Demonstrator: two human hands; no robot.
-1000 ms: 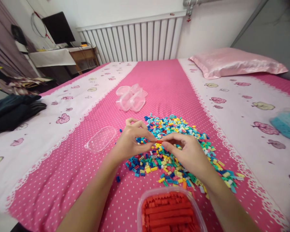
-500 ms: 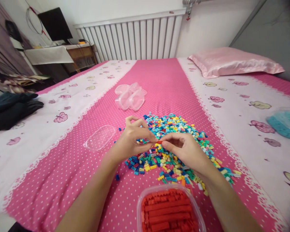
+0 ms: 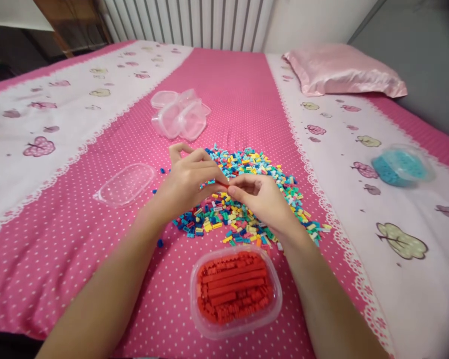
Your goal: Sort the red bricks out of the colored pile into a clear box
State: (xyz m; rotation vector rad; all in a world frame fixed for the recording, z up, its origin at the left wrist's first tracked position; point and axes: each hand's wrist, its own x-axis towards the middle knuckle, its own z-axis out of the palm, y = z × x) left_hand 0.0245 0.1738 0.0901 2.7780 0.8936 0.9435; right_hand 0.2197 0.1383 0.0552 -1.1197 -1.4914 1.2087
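My left hand (image 3: 194, 177) and my right hand (image 3: 260, 199) meet above a heap of small coloured toy bricks (image 3: 219, 217). Between their fingertips is a small red toy brick (image 3: 222, 185), mostly covered by the fingers. Both hands pinch it, thumb against forefinger, while the other left fingers are lifted and bent. Nearer to me, a clear plastic box (image 3: 198, 319) holds red bricks (image 3: 234, 286), some joined into long bars and packed in rows.
A clear lid (image 3: 129, 184) lies left of the heap. Several clear empty boxes and lids (image 3: 181, 117) are grouped behind it. On the right stands a box of turquoise bricks (image 3: 396, 167), with a pink pillow (image 3: 344, 70) farther back on the bed.
My view has tilted down, so the whole box of red bricks now shows and the monitor is out of sight. Both hands still pinch the red brick above the heap.
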